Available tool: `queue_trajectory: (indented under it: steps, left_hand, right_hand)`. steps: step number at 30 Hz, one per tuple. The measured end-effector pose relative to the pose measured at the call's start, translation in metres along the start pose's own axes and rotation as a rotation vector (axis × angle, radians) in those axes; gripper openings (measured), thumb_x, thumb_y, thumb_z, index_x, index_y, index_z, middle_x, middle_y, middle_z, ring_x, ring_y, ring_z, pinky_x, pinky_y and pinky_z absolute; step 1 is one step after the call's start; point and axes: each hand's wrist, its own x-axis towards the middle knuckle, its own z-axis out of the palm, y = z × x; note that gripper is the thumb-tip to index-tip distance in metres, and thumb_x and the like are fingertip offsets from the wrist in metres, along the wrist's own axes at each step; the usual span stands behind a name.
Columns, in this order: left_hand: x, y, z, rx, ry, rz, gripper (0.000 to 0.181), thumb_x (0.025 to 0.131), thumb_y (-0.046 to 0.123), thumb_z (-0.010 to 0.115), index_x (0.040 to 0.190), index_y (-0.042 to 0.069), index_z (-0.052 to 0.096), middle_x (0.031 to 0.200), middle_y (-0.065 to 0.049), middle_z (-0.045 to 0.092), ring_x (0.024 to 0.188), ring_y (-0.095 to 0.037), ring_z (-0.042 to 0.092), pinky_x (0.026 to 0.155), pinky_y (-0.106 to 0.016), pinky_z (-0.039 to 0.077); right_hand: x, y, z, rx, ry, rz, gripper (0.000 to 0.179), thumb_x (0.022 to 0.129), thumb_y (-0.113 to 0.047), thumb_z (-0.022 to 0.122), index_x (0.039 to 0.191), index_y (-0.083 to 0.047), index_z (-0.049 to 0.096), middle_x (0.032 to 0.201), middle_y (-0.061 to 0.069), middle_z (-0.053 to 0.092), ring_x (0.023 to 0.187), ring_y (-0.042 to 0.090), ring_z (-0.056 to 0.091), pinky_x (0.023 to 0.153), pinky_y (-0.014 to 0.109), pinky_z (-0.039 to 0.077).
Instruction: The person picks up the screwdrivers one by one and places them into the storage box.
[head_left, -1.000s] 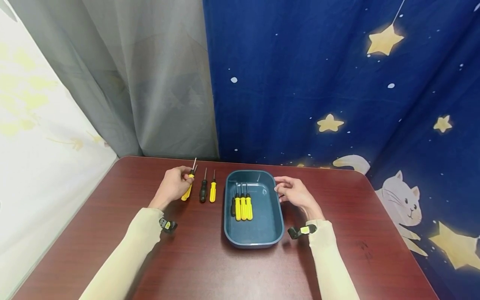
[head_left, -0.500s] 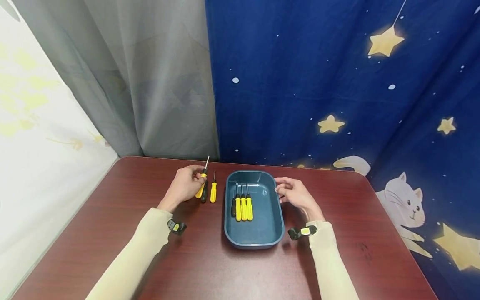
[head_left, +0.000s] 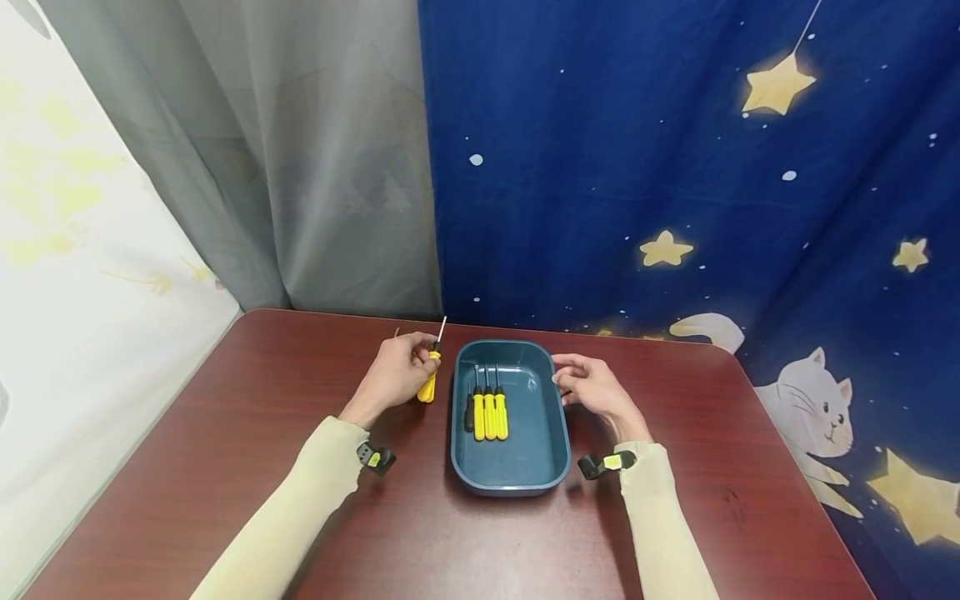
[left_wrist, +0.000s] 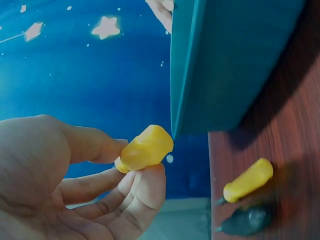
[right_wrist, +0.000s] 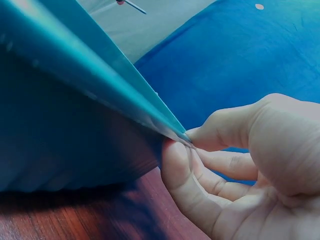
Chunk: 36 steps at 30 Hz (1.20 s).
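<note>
My left hand [head_left: 397, 371] pinches a yellow-handled screwdriver [head_left: 432, 360] between thumb and fingers, just left of the blue tray [head_left: 517, 467]. Its shaft points up and away. On the table below, a second yellow screwdriver [left_wrist: 250, 180] and a black one [left_wrist: 247, 221] lie side by side in the left wrist view; the left hand mostly hides them from the head view. Thumb and finger of my right hand [head_left: 592, 390] pinch the tray's right rim near its far end. Inside the tray, several yellow screwdrivers [head_left: 490, 417] and a black one [head_left: 468, 414] lie in a row at the left.
The reddish-brown wooden table [head_left: 247, 467] ends at a far edge close behind the tray. Behind it hang a grey curtain [head_left: 345, 167] and a blue curtain [head_left: 555, 167] with stars. Each wrist wears a black strap.
My left hand has carried the pinched screwdriver to the right, over the two on the table and close to the tray's left side. The right hand stays at the rim.
</note>
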Motion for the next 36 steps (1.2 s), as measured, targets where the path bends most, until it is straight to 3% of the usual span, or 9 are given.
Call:
queue_trajectory:
  steps: [12,21,36]
  left_hand:
    - [-0.003,0.020,0.019,-0.005,-0.023,0.001,0.038,0.094,0.012,0.071,0.130,0.002,0.066,0.091,-0.006,0.065,0.077,-0.016,0.058,0.067,-0.026,0.050]
    - [0.001,0.033,0.036,-0.002,-0.083,-0.008,0.038,0.094,0.011,0.069,0.131,0.003,0.066,0.086,-0.005,0.062,0.068,-0.014,0.056,0.060,-0.025,0.047]
    - [0.007,0.050,0.052,0.038,-0.183,-0.007,0.034,0.093,0.011,0.069,0.126,0.003,0.067,0.079,-0.005,0.059,0.062,-0.015,0.054,0.054,-0.022,0.047]
  right_hand:
    - [0.003,0.001,0.002,0.015,-0.008,-0.007,0.045,0.098,0.003,0.056,0.143,0.006,0.053,0.103,0.020,0.069,0.074,0.013,0.063,0.064,0.031,0.060]
    - [0.004,0.002,0.001,0.017,0.006,0.002,0.045,0.096,0.004,0.057,0.142,0.006,0.054,0.096,0.013,0.069,0.073,0.013,0.062,0.062,0.027,0.059]
    - [0.003,0.003,0.000,0.015,0.004,-0.001,0.045,0.098,0.003,0.055,0.143,0.006,0.052,0.104,0.021,0.070,0.073,0.014,0.062,0.063,0.030,0.059]
